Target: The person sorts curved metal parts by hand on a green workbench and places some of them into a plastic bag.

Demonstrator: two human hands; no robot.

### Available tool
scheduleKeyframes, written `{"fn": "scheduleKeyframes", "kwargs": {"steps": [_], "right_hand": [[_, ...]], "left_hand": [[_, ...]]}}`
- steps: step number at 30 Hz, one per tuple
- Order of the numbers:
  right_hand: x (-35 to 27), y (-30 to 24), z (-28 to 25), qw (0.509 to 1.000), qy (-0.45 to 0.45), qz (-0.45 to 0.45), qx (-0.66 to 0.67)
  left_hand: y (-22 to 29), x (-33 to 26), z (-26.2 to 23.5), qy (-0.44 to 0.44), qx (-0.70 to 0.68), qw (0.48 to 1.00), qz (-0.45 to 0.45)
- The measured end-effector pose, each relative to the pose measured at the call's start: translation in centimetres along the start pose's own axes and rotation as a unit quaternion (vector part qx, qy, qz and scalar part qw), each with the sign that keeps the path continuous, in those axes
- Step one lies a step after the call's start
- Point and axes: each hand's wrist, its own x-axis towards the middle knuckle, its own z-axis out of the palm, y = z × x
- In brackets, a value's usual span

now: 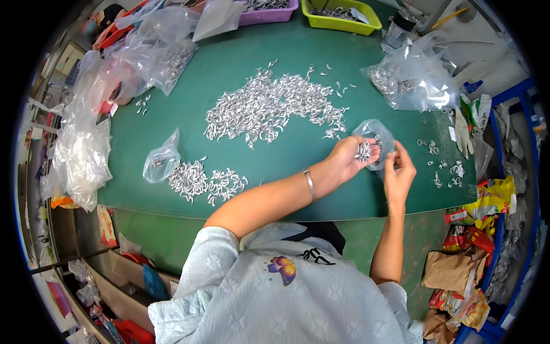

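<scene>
My left hand [344, 159] is cupped palm up, with a small heap of shiny curved metal pieces [363, 151] lying in it. Its fingertips reach to the mouth of a small clear plastic bag [375, 128] on the table's right side. From the bag's right, my right hand [399, 173] pinches its edge between thumb and fingers. Some metal pieces show dimly through the plastic. A big pile of similar silvery pieces [269, 106] spreads over the green table [275, 166]. Two smaller heaps lie at the near left, next to another small plastic bag [162, 158].
Large clear bags of metal parts stand at the far left [166, 57] and far right [415, 77]. A purple tray [268, 16] and a yellow-green tray [344, 20] hold parts at the back. Loose ring-shaped pieces [456, 169] lie near the right edge. A blue-framed rack [497, 229] stands right.
</scene>
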Motion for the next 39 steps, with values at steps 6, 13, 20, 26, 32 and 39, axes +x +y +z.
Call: {"fn": "scheduleKeyframes", "kwargs": {"steps": [6, 13, 20, 26, 32, 39], "right_hand": [[-0.4, -0.6, -0.6, 0.998, -0.015, 0.039, 0.038], [-0.1, -0.9, -0.6, 0.984, -0.029, 0.106, 0.139], [-0.4, -0.7, 0.5, 0.979, -0.023, 0.13, 0.153], [-2.6, -2.4, 1.8, 0.994, 0.044, -0.023, -0.101], [-5.6, -9.0, 7.3, 0.986, 0.028, -0.146, -0.074], [-10.3, -10.8, 11.8, 0.929, -0.329, -0.153, -0.067]], "left_hand": [[-0.8, 2.2, 3.9, 0.043, 0.015, 0.998, 0.041], [-0.5, 1.6, 4.3, -0.035, 0.18, 0.983, 0.001], [0.2, -2.9, 3.1, -0.145, 0.279, 0.946, 0.08], [1.3, -12.2, -2.8, -0.224, 0.365, 0.899, 0.092], [1.4, -22.6, 1.0, -0.255, 0.173, 0.948, 0.085], [3.0, -23.7, 6.2, -0.524, 0.186, 0.83, -0.049]]}}
